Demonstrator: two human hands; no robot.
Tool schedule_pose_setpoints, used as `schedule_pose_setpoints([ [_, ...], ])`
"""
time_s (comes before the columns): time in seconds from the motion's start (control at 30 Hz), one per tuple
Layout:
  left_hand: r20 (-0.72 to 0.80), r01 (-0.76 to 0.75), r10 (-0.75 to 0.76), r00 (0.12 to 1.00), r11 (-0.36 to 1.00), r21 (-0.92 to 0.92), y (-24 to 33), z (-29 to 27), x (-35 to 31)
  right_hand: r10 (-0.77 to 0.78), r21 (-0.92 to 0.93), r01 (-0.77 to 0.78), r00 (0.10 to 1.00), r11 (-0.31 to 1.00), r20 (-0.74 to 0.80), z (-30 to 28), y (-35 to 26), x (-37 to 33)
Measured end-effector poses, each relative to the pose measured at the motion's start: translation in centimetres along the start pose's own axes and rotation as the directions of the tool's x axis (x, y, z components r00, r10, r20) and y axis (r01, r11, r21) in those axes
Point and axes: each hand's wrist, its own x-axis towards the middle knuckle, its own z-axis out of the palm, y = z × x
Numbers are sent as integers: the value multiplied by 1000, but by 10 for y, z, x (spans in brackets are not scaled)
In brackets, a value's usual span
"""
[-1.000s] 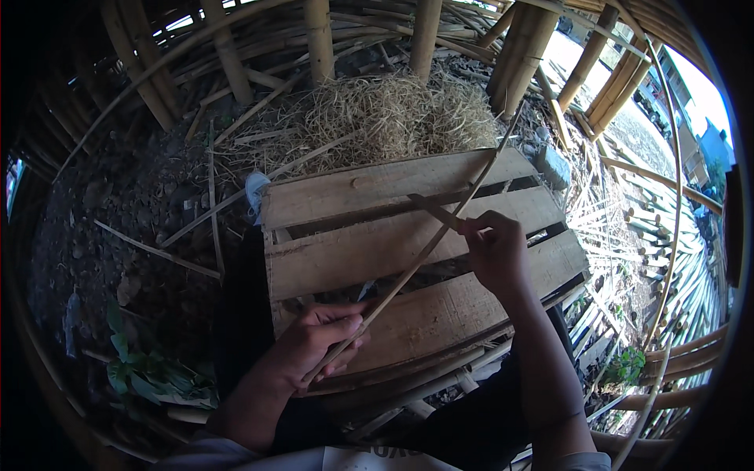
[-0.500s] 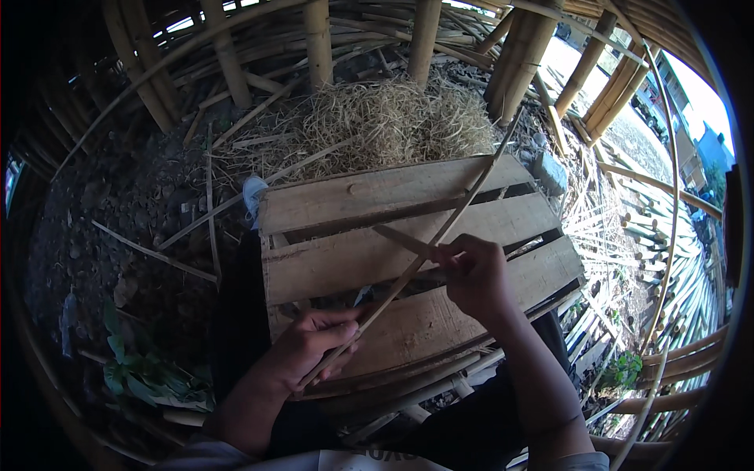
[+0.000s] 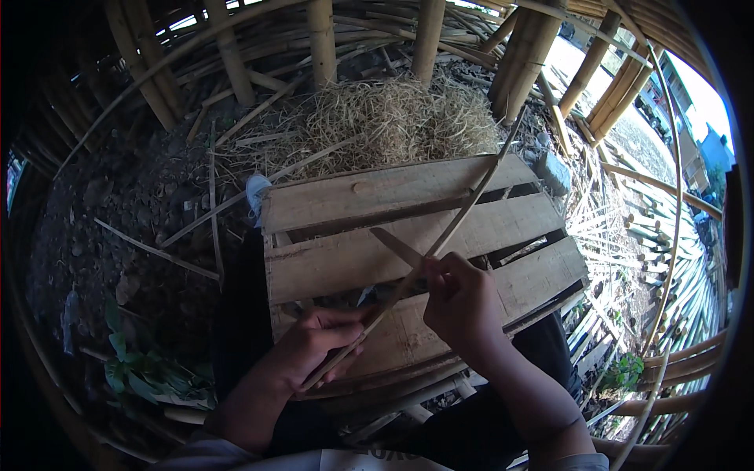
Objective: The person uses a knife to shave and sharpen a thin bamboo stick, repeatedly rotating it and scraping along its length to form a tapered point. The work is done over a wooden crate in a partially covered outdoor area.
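Note:
A long, thin bamboo strip slants across a slatted wooden crate, its far end reaching past the crate's back edge. My left hand is closed around the strip near its lower end. In my right hand is a knife, its handle hidden by the fingers. The knife's blade points up and to the left and crosses the strip, seemingly against it, a little beyond my left hand.
Behind the crate lies a heap of dry bamboo shavings. Thick bamboo posts stand at the back. Many cut poles lie in sunlight at right. A grey stone sits by the crate's far right corner; leafy green plants are at lower left.
My right hand has drawn the knife down along the strip, nearer to my left hand. The left hand keeps its hold with little movement.

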Motion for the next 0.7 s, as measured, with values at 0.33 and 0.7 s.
schedule_pose_setpoints([
  [0.33,31,1,1,1000,998,-59,3,-1,-4,-16,30,17,1000,999,-24,-3,3,-1],
  [0.7,3,-15,15,1000,998,-55,-2,0,-3,108,114,-110,994,987,24,-11,31,25],
])
